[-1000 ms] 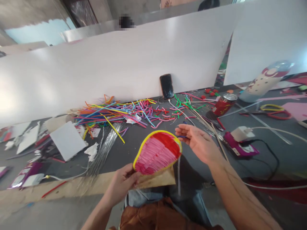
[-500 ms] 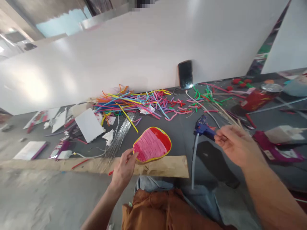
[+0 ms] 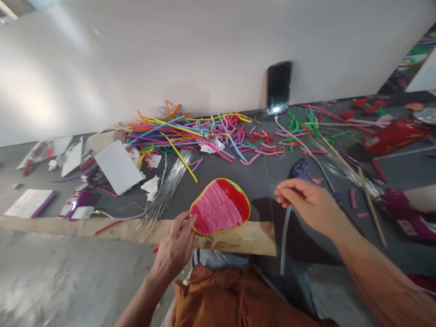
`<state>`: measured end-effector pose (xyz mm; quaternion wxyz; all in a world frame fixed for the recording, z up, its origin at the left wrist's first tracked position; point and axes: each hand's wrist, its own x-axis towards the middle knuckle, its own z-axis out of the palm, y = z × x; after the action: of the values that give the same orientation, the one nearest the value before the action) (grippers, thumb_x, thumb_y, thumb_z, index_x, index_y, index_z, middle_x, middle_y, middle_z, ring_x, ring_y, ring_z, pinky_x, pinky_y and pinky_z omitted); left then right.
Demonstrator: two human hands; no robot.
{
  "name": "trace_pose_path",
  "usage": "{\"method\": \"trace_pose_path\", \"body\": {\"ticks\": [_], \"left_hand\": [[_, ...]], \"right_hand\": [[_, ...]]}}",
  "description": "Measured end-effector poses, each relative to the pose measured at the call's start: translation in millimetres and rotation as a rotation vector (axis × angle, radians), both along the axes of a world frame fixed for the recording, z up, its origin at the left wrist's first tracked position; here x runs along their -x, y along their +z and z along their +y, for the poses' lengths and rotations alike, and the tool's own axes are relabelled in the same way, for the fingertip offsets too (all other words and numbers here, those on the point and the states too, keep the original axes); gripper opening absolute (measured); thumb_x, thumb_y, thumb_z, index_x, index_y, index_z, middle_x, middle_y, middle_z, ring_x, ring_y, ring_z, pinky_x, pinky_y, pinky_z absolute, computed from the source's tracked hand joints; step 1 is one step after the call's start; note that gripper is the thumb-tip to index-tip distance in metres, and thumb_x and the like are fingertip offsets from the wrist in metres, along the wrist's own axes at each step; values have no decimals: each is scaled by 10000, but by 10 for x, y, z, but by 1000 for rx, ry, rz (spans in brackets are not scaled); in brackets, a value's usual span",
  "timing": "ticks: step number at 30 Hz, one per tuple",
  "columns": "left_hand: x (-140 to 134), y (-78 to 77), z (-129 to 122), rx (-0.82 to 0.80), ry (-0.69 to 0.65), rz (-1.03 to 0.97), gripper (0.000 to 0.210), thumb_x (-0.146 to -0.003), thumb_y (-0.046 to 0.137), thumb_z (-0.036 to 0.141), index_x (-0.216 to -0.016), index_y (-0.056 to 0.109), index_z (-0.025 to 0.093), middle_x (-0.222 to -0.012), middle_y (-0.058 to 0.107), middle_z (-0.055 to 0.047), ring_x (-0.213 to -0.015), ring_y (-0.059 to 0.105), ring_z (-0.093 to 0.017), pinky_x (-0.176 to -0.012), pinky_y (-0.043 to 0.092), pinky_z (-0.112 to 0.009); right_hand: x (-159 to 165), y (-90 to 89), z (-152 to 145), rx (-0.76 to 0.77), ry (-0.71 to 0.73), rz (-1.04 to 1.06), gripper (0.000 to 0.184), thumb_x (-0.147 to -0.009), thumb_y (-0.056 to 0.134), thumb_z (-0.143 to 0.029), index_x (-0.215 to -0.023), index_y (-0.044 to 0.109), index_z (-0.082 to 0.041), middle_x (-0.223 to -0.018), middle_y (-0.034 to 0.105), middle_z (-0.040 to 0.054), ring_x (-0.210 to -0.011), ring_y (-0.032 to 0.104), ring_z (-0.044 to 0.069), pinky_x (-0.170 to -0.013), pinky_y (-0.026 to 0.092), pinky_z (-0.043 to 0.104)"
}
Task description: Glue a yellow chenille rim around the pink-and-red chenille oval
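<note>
My left hand (image 3: 177,238) pinches the narrow left end of a flat, pear-shaped pipe-cleaner piece (image 3: 218,209). Pink rows fill most of it, a red band lies at its right, and yellow edges it all round. A red tip (image 3: 156,250) pokes out beside that hand; what it belongs to is hidden. To the right of the piece, my right hand (image 3: 303,200) hovers with thumb and fingers pinched together. Anything between those fingers is too small to make out. Behind it lies a blue glue gun (image 3: 300,169), partly covered by the hand, with a clear glue stick (image 3: 284,245) pointing toward me.
A heap of coloured pipe cleaners (image 3: 177,129) lies at the back, beside silvery wires (image 3: 172,188). The phone (image 3: 278,88) leans on the white panel (image 3: 170,54). Further right are a red can (image 3: 395,135), wooden sticks (image 3: 373,209) and a purple item (image 3: 408,211).
My right hand has moved left across the glue gun, closer to the pear-shaped piece. My left hand keeps its pinch on the piece. The view has tilted down and shifted slightly.
</note>
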<state>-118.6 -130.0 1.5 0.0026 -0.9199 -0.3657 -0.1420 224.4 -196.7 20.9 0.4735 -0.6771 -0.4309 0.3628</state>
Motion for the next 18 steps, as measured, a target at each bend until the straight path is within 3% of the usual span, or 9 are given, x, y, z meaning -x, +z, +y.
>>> {"method": "trace_pose_path", "body": {"ticks": [2, 4, 7, 9, 12, 14, 18], "left_hand": [[6, 0, -3, 15, -10, -18, 342, -901, 426, 142, -1230, 519, 155, -1194, 548, -140, -1066, 604, -208, -886, 542, -306], [18, -10, -10, 29, -6, -22, 360, -897, 424, 141, -1245, 511, 162, -1198, 550, -137, -1078, 602, -213, -898, 539, -314], [38, -39, -27, 59, 10, -19, 383, -890, 425, 128, -1264, 490, 177, -1208, 548, -132, -1080, 603, -207, -904, 534, -304], [46, -60, -39, 76, 12, -19, 397, -886, 421, 114, -1274, 474, 181, -1227, 538, -132, -1093, 594, -207, -917, 527, -310], [46, -80, -49, 77, 7, -28, 410, -877, 406, 83, -1269, 471, 182, -1222, 541, -128, -1055, 605, -194, -909, 530, -311], [44, -87, -48, 72, 5, -38, 415, -866, 395, 62, -1255, 481, 177, -1192, 554, -122, -1008, 619, -180, -893, 535, -299], [49, -95, -40, 87, 17, -34, 414, -863, 374, 51, -1240, 497, 170, -1178, 557, -124, -1015, 618, -184, -881, 540, -301]], "right_hand": [[174, 14, 192, -22, 169, -165, 170, -842, 575, -342, -928, 673, -232, -879, 704, 50, -734, 667, 176, -661, 552, 308], [352, 4, 387, -39, 340, -374, 196, -848, 555, -249, -1003, 675, -250, -1008, 692, 50, -797, 660, 173, -719, 537, 314], [579, -55, 637, -63, 475, -596, 236, -844, 581, -234, -1061, 673, -246, -1035, 675, 55, -901, 640, 199, -842, 500, 345], [677, -115, 750, -58, 489, -648, 226, -830, 605, -238, -1043, 683, -240, -1020, 671, 68, -959, 619, 230, -884, 471, 374], [745, -202, 837, -32, 475, -682, 134, -844, 574, -221, -885, 700, -237, -930, 674, 66, -911, 609, 233, -822, 462, 365], [750, -237, 859, -18, 466, -686, 166, -861, 533, -204, -778, 674, -233, -864, 666, 49, -849, 610, 209, -769, 453, 333], [682, -212, 880, 1, 359, -659, 162, -871, 467, -203, -773, 594, -223, -849, 644, 48, -763, 610, 183, -685, 432, 298]]}}
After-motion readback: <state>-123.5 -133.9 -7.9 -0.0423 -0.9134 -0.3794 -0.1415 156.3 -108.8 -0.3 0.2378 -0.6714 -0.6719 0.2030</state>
